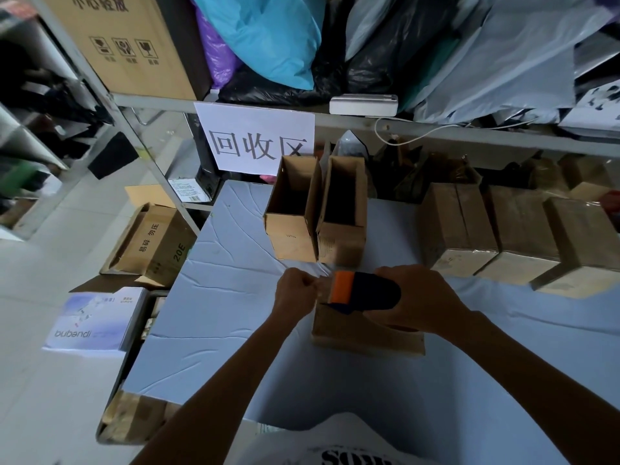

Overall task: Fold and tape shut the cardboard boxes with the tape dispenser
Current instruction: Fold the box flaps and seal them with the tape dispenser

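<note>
A small cardboard box point(362, 333) lies on the pale blue table point(214, 317) in front of me. My right hand point(422, 298) grips a black and orange tape dispenser point(360, 292) held over the box's top left end. My left hand point(297, 290) is curled just left of the dispenser and pinches the clear tape end point(322, 286) drawn from it. Two open upright boxes point(315, 213) stand behind. Three taped boxes point(510, 236) sit in a row at the right.
A metal shelf point(436, 124) with bags and a white paper sign point(258, 142) hangs over the table's far edge. On the floor at the left lie an open carton point(154, 243) and a white "bubandi" box point(97, 318).
</note>
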`<state>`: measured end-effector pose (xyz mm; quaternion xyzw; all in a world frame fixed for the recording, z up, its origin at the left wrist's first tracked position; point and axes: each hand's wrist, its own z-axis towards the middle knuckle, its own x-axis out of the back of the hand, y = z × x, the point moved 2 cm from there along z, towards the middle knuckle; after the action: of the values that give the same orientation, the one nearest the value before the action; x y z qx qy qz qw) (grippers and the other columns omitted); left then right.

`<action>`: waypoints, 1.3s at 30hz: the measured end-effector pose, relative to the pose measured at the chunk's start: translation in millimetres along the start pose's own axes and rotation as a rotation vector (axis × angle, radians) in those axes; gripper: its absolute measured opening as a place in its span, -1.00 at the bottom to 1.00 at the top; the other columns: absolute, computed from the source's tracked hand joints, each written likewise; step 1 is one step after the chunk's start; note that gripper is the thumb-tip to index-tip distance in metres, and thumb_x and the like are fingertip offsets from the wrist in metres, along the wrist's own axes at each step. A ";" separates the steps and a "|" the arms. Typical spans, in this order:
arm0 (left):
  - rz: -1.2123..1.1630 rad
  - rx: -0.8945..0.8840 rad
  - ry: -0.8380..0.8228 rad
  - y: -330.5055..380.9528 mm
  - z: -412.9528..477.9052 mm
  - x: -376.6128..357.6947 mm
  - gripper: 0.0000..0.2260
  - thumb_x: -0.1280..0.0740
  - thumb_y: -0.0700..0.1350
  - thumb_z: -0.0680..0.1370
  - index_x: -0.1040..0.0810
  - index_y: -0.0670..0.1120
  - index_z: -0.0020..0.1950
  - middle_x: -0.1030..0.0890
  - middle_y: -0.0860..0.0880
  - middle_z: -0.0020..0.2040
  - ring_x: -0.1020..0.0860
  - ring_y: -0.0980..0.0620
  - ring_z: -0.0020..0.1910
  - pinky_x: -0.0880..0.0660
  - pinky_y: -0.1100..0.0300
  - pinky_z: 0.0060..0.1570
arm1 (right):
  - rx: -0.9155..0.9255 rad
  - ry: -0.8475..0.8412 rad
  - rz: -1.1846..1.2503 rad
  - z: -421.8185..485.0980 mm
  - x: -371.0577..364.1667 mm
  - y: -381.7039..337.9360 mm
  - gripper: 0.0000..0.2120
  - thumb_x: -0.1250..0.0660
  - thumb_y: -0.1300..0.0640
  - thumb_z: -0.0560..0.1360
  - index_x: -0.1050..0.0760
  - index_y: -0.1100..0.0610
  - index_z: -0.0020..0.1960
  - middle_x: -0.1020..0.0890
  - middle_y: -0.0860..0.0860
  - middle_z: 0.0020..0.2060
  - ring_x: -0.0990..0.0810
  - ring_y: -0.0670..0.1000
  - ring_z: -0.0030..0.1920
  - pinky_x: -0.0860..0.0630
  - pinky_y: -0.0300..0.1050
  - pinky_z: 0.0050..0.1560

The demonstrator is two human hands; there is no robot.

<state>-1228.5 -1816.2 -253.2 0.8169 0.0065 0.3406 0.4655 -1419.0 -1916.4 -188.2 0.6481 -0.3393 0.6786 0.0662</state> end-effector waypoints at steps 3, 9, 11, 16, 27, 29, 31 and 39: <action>-0.064 0.004 0.072 -13.5 1.2 11.1 -0.88 -0.35 -0.27 0.52 -0.67 -0.25 -0.15 -0.62 -0.03 -0.28 -0.55 0.20 -0.34 -0.43 0.37 -0.27 | -0.037 -0.027 -0.058 -8.9 3.9 9.7 -0.47 -0.39 -0.34 0.30 -0.47 -0.05 0.12 -0.55 -0.18 -0.23 -0.51 -0.20 -0.25 -0.39 -0.39 -0.25; -0.159 0.010 -0.055 -21.9 2.0 14.7 -0.86 -0.37 -0.18 0.53 -0.65 -0.16 -0.20 -0.62 0.02 -0.34 -0.56 0.18 -0.35 -0.46 0.33 -0.23 | -0.050 -0.061 -0.139 -10.7 -3.3 14.0 -0.41 -0.35 -0.40 0.29 -0.45 -0.04 0.15 -0.58 -0.13 -0.15 -0.50 -0.17 -0.20 -0.41 -0.33 -0.17; -0.205 0.028 -0.082 -26.9 3.7 17.2 -0.85 -0.38 -0.16 0.53 -0.65 -0.18 -0.21 -0.63 -0.05 -0.33 -0.56 0.12 -0.34 -0.49 0.28 -0.22 | -0.058 -0.062 -0.165 -9.0 -5.4 11.9 -0.39 -0.32 -0.42 0.29 -0.45 -0.04 0.17 -0.59 -0.11 -0.11 -0.53 -0.14 -0.16 -0.44 -0.29 -0.12; -0.235 0.060 -0.117 -32.9 3.9 17.4 -0.90 -0.39 -0.21 0.50 -0.65 -0.15 -0.21 -0.64 -0.04 -0.34 -0.57 0.14 -0.36 -0.49 0.37 -0.30 | -0.074 -0.055 -0.186 -5.8 -5.3 10.9 -0.39 -0.31 -0.42 0.30 -0.46 -0.05 0.18 -0.61 -0.10 -0.10 -0.56 -0.11 -0.13 -0.47 -0.25 -0.09; -0.205 0.065 -0.096 -45.0 0.2 8.1 -0.92 -0.39 -0.22 0.48 -0.67 -0.13 -0.18 -0.66 -0.01 -0.31 -0.59 0.17 -0.35 -0.50 0.38 -0.29 | -0.073 -0.068 -0.204 -2.0 -8.2 13.1 -0.41 -0.31 -0.43 0.27 -0.47 -0.05 0.11 -0.60 -0.11 -0.15 -0.51 -0.12 -0.21 -0.36 -0.28 -0.21; -0.198 0.075 -0.088 -46.4 -1.6 4.4 -0.92 -0.39 -0.20 0.48 -0.67 -0.11 -0.17 -0.68 -0.04 -0.26 -0.61 0.13 -0.30 -0.52 0.32 -0.22 | -0.080 -0.071 -0.203 -2.1 -8.0 12.6 -0.40 -0.32 -0.43 0.27 -0.47 -0.05 0.12 -0.60 -0.11 -0.14 -0.53 -0.11 -0.19 -0.37 -0.27 -0.22; -0.199 0.098 -0.090 -47.5 -3.7 -0.5 -0.91 -0.38 -0.21 0.47 -0.67 -0.08 -0.18 -0.68 -0.05 -0.23 -0.62 0.08 -0.26 -0.53 0.26 -0.19 | -0.086 -0.078 -0.200 -2.0 -7.5 11.0 -0.39 -0.32 -0.43 0.27 -0.47 -0.05 0.14 -0.61 -0.10 -0.13 -0.56 -0.10 -0.16 -0.43 -0.26 -0.19; -0.079 0.076 -0.143 -41.3 0.6 -0.9 -0.92 -0.42 -0.27 0.47 -0.69 -0.18 -0.07 -0.68 -0.08 -0.26 -0.64 0.12 -0.34 -0.56 0.37 -0.26 | -0.086 -0.084 -0.206 -1.0 -4.7 3.9 -0.39 -0.34 -0.41 0.29 -0.47 -0.06 0.18 -0.62 -0.11 -0.10 -0.57 -0.11 -0.14 -0.47 -0.27 -0.13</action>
<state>-1216.2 -1793.5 -285.5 0.8554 0.0182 0.2621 0.4464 -1421.2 -1917.2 -194.0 0.7039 -0.3020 0.6254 0.1491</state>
